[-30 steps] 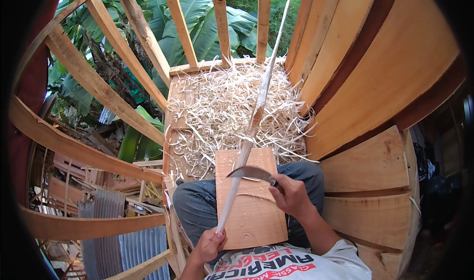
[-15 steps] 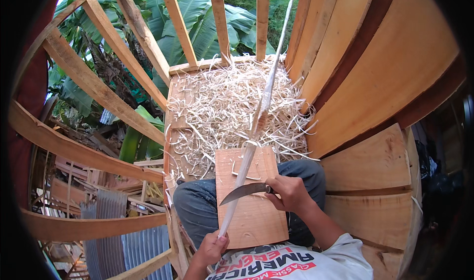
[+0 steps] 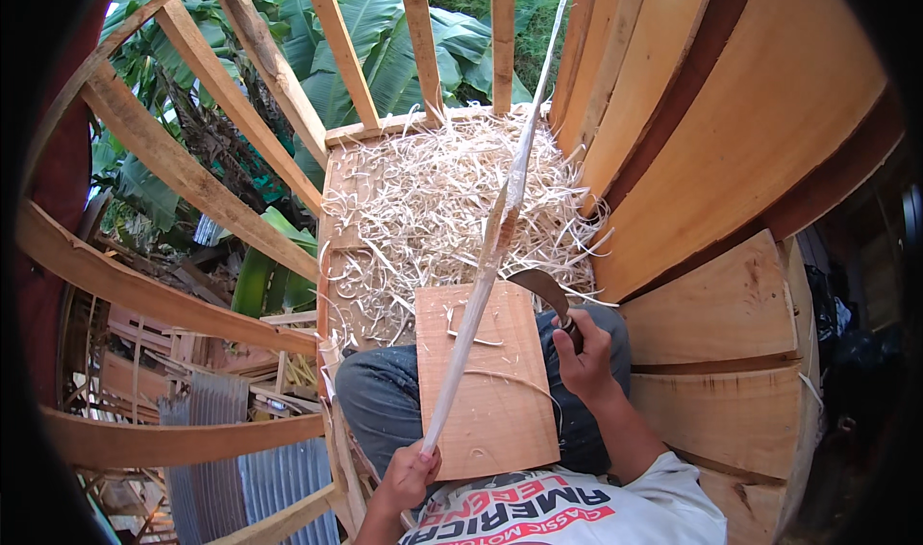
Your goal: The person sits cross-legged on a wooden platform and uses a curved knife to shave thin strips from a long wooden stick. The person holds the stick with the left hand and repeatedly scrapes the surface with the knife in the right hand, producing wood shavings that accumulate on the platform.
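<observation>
My left hand (image 3: 411, 472) is closed around the near end of a long pale wooden pole (image 3: 460, 353), which slants away and up past the far railing. Across my lap lies a rectangular wooden board (image 3: 490, 420) with a few curled shavings on it, and the pole passes above it. My right hand (image 3: 584, 355) grips the dark handle of a curved-blade knife (image 3: 546, 287). The blade is right of the pole and apart from it, its tip pointing toward the pole. A rough brownish patch shows on the pole just beyond the board.
A heap of pale wood shavings (image 3: 461, 199) covers the plank floor in front of me. Slatted wooden railing (image 3: 212, 209) stands at the left and far side; a plank wall (image 3: 731, 141) rises at the right. Corrugated metal sheets (image 3: 288, 492) and banana plants (image 3: 385, 60) are outside.
The knife has moved from across the pole near my left hand to farther away and right of it, with its blade turned up. A long thin shaving now lies on the board.
</observation>
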